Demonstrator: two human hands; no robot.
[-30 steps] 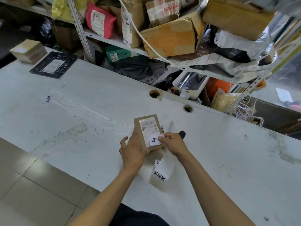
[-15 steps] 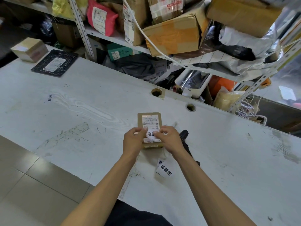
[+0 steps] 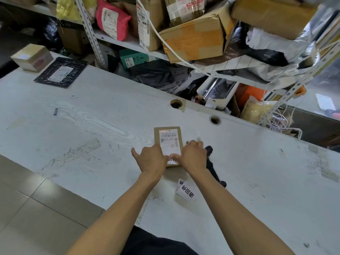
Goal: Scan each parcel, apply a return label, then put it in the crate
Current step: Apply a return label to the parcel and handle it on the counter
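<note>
Both hands — left hand [image 3: 150,159], right hand [image 3: 193,156] — press flat on the parcel [image 3: 168,142]; its long axis runs toward twelve o'clock, equally near either hand.

White desk [image 3: 257,162], scuffed, with two round holes. Brown parcel [image 3: 168,137] lies under the fingers [image 3: 197,144]; black scanner [image 3: 211,164] just right of them; label strip [image 3: 185,190] nearer; black mailer [image 3: 60,71] and small box [image 3: 32,57] far left.

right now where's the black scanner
In the head view the black scanner lies on the white table, just right of the right hand and partly hidden under that wrist, with the small brown parcel to its left.
</note>
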